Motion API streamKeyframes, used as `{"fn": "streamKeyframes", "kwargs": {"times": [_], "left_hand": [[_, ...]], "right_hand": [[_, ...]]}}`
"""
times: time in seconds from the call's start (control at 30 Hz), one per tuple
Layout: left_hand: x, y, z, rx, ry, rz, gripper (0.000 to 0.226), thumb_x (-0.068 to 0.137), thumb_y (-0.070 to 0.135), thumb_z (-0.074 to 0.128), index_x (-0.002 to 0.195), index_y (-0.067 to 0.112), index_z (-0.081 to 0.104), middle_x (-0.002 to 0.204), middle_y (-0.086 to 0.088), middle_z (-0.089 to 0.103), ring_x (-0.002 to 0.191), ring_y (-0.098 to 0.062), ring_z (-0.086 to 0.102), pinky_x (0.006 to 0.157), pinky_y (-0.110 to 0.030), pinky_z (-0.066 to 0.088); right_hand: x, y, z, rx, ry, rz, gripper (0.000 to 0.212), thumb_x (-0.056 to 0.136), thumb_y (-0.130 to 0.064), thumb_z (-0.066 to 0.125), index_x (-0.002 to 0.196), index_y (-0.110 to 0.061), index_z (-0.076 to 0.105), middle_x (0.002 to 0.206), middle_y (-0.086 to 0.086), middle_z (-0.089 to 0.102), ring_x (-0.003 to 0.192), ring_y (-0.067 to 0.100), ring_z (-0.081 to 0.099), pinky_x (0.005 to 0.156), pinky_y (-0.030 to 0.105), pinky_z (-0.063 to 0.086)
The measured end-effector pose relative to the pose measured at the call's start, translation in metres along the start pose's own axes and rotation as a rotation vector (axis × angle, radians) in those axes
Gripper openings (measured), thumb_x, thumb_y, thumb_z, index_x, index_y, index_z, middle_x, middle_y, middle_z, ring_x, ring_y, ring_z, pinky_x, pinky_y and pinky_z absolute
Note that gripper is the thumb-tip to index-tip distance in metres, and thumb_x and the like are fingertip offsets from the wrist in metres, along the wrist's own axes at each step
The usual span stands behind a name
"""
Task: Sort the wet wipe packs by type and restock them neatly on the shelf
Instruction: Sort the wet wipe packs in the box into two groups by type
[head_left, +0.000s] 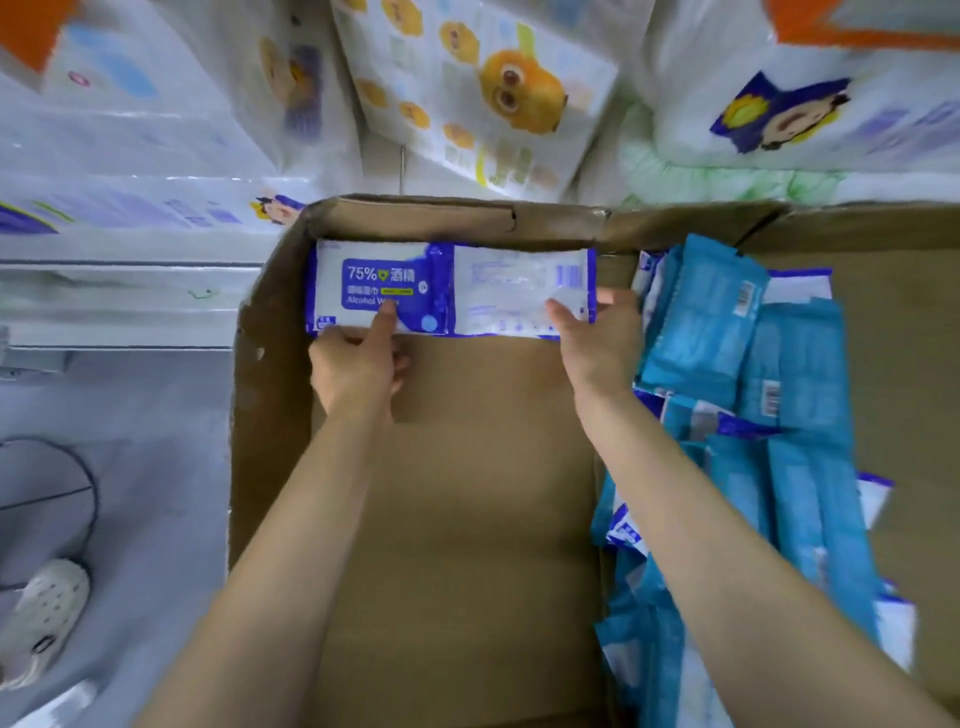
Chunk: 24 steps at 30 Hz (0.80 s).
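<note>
Head view is showing two wipe packs lying end to end against the far wall of the cardboard box (447, 218), long axes running left to right, just ahead of both hands. The left hand (353, 369) is pressing the face-up pack (379, 280) with a straight index finger, its other fingers curled. The right hand (597, 343) is pinching the face-down pack (514, 286) at its right end, thumb on top. A heap of teal packs (727, 353) is crowding just beside that hand.

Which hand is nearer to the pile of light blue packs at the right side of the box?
Right. The right hand holds the barcode-side pack directly beside the light blue packs; the left hand presses the 75% alcohol pack, farther away.
</note>
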<state>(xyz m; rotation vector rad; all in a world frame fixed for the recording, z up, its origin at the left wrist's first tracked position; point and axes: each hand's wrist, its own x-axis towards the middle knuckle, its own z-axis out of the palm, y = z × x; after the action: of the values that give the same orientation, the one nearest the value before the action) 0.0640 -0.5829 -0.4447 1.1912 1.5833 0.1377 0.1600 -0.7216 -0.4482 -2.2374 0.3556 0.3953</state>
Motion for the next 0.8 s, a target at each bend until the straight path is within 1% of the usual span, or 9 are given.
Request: {"fn": "streamKeyframes", "kwargs": {"times": [0.1,0.2,0.27,0.33,0.43,0.5,0.57,0.7,0.8], "left_hand": [[-0.001,-0.002,-0.012,0.086,-0.107,-0.004,0.041,0.084,0.057,0.059,0.082,0.016,0.061,0.076,0.001,0.067,0.064,-0.011,0.065,0.049,-0.025,0.046],[-0.024,-0.007,-0.022,0.016,-0.189,0.037,0.041,0.092,0.051,0.052,0.082,0.013,0.062,0.072,-0.002,0.064,0.059,-0.013,0.060,0.046,-0.021,0.048],[-0.052,-0.016,-0.023,0.009,-0.253,0.068,0.034,0.096,0.042,0.049,0.081,0.015,0.062,0.073,-0.003,0.063,0.059,-0.011,0.058,0.047,-0.019,0.050],[-0.083,-0.032,-0.016,0.057,-0.344,0.070,0.028,0.097,0.036,0.050,0.083,0.015,0.063,0.078,-0.005,0.064,0.064,-0.012,0.059,0.053,-0.020,0.052],[-0.131,-0.056,0.002,0.179,-0.510,0.119,0.034,0.087,0.051,0.058,0.089,0.017,0.065,0.089,-0.001,0.068,0.080,-0.012,0.063,0.071,-0.025,0.054],[-0.162,-0.064,0.014,0.248,-0.584,0.194,0.052,0.066,0.072,0.058,0.093,0.027,0.063,0.097,0.011,0.067,0.086,0.003,0.062,0.084,-0.021,0.049],[-0.187,-0.067,0.026,0.273,-0.630,0.245,0.059,0.054,0.075,0.057,0.098,0.036,0.057,0.105,0.020,0.061,0.093,0.013,0.056,0.086,-0.012,0.043],[-0.209,-0.077,0.051,0.416,-0.662,0.342,0.099,0.047,0.081,0.066,0.131,0.033,0.046,0.127,0.017,0.049,0.121,-0.002,0.047,0.104,-0.027,0.038],[-0.221,-0.081,0.066,0.534,-0.610,0.388,0.108,0.044,0.075,0.066,0.140,0.032,0.037,0.132,0.011,0.043,0.130,-0.011,0.038,0.109,-0.037,0.035]], "right_hand": [[-0.014,-0.006,0.000,-0.133,0.009,-0.114,0.062,0.086,-0.025,0.069,0.135,-0.002,0.039,0.140,0.016,0.041,0.131,0.027,0.037,0.104,0.027,0.028],[-0.038,-0.022,-0.017,-0.074,-0.018,-0.236,0.063,0.091,-0.022,0.062,0.144,-0.008,0.029,0.148,0.010,0.032,0.136,0.023,0.028,0.108,0.025,0.021],[-0.054,-0.033,-0.043,0.061,-0.110,-0.260,0.057,0.091,-0.018,0.061,0.143,-0.013,0.036,0.142,0.004,0.040,0.130,0.017,0.037,0.108,0.025,0.027],[-0.069,-0.036,-0.082,0.169,-0.159,-0.315,0.037,0.090,-0.015,0.062,0.126,-0.018,0.054,0.121,-0.006,0.051,0.113,0.011,0.052,0.100,0.029,0.043],[-0.072,-0.010,-0.153,0.086,-0.008,-0.450,0.019,0.086,-0.016,0.060,0.101,-0.028,0.059,0.105,-0.006,0.056,0.095,0.001,0.058,0.086,0.018,0.047],[-0.060,0.019,-0.196,0.017,0.073,-0.382,0.018,0.086,-0.013,0.062,0.098,-0.026,0.061,0.102,0.000,0.062,0.089,0.000,0.059,0.080,0.010,0.046],[-0.044,0.053,-0.227,0.022,0.098,-0.195,0.019,0.086,-0.005,0.065,0.100,-0.018,0.062,0.101,0.006,0.064,0.081,-0.002,0.060,0.072,0.006,0.045],[-0.030,0.104,-0.253,0.100,-0.066,0.175,0.033,0.088,-0.010,0.066,0.119,-0.007,0.056,0.106,0.006,0.061,0.076,-0.002,0.055,0.066,0.009,0.047],[-0.030,0.118,-0.252,0.192,-0.133,0.241,0.035,0.088,-0.016,0.066,0.121,-0.013,0.054,0.100,-0.006,0.059,0.083,0.000,0.056,0.063,0.004,0.047]]}}
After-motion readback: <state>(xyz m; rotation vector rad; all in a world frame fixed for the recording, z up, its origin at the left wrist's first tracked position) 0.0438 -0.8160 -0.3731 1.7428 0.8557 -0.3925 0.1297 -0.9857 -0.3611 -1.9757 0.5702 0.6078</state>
